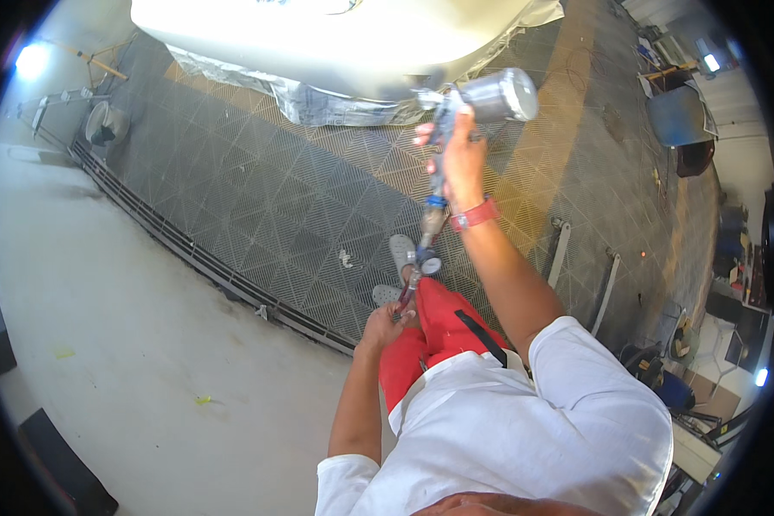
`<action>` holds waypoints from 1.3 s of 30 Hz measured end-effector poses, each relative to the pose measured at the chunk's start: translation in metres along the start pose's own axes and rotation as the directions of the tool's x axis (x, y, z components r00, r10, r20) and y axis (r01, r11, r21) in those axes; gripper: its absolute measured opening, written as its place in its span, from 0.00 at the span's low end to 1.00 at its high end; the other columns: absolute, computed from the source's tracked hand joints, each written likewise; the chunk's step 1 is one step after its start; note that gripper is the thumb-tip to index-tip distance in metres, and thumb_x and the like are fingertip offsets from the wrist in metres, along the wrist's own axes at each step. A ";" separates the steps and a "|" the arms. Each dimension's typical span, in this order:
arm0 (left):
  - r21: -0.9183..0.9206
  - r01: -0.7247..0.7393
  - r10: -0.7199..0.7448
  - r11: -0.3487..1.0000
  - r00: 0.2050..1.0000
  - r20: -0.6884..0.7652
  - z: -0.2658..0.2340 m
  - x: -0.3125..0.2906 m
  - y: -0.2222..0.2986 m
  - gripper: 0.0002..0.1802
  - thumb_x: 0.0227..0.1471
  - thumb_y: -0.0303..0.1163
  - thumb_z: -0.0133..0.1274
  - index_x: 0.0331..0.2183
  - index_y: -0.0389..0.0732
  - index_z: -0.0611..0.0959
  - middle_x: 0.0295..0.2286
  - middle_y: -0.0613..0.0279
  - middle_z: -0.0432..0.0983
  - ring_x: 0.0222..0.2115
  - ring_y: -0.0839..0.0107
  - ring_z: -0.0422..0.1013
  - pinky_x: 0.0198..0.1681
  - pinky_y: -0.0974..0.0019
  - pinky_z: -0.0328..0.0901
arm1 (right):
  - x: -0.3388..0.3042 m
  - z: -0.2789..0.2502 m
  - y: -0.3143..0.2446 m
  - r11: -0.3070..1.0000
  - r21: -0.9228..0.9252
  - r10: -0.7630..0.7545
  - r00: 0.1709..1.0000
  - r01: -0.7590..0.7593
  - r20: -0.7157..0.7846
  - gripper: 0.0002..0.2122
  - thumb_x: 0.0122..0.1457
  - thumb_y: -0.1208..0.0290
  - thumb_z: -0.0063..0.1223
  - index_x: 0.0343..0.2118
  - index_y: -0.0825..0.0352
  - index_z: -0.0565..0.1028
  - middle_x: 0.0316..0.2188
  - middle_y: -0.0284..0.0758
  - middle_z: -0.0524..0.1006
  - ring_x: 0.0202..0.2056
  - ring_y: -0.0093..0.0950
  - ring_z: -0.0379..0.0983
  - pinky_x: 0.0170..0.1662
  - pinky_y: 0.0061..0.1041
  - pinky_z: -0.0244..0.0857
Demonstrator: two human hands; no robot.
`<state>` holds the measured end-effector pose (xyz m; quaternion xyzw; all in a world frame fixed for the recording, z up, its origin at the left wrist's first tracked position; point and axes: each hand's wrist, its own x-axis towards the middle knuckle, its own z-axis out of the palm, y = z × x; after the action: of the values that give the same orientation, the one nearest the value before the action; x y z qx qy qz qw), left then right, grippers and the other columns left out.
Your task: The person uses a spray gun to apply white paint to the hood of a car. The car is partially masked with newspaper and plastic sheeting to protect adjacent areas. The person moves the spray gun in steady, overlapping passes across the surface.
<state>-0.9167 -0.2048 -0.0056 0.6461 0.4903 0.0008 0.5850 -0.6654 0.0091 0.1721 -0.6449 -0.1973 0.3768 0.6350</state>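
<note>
My right hand (461, 162) is wrapped around the grip of a spray gun (445, 120), held out in front of me. A silvery paint cup (500, 95) is mounted on the gun and tilts to the right. Below the grip hang a metal fitting and a round pressure gauge (430, 266). Lower down, my left hand (389, 325) is closed around the reddish air hose (406, 298) just under the gauge. Ahead of the nozzle is a pale car body panel (335, 43), its lower edge lined with grey masking sheet (318, 101).
Patterned floor tiles (258, 189) lie underfoot, bordered by a dark rail (181, 249) along a pale wall on the left. A white bucket (106, 125) stands at the far left. Two metal bars (606, 292) lie at right, near cluttered equipment and a blue-grey panel (678, 116).
</note>
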 end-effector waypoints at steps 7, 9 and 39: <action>0.165 -0.017 0.011 0.986 0.999 0.038 -0.020 -0.018 -0.044 0.22 0.54 0.52 0.61 0.37 0.40 0.86 0.32 0.45 0.83 0.38 0.44 0.79 0.43 0.48 0.72 | 0.028 -0.076 -0.067 0.986 -0.069 -0.165 0.910 0.149 -0.380 0.28 0.74 0.46 0.31 0.50 0.70 0.74 0.30 0.37 0.83 0.28 0.23 0.81 0.17 0.19 0.66; 0.194 0.099 -0.105 0.976 0.994 0.025 -0.034 -0.031 -0.053 0.23 0.54 0.52 0.60 0.38 0.41 0.86 0.33 0.46 0.83 0.39 0.45 0.79 0.43 0.48 0.72 | 0.029 -0.067 -0.072 0.989 -0.067 -0.146 0.929 0.131 -0.340 0.27 0.74 0.47 0.31 0.50 0.69 0.74 0.31 0.36 0.83 0.28 0.23 0.80 0.18 0.20 0.66; 0.467 -0.249 0.323 0.848 0.943 -0.084 -0.455 -0.016 -0.176 0.17 0.61 0.43 0.54 0.36 0.37 0.78 0.34 0.47 0.77 0.40 0.43 0.72 0.43 0.44 0.67 | 0.071 0.272 -0.024 0.941 -0.331 -0.124 0.979 0.064 -0.164 0.28 0.72 0.48 0.39 0.41 0.74 0.78 0.25 0.40 0.82 0.24 0.27 0.79 0.17 0.26 0.67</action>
<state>-1.2977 0.0997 0.0143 0.8274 0.4202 0.0259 0.3717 -0.8150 0.2457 0.2028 -0.7620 -0.2283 0.2477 0.5530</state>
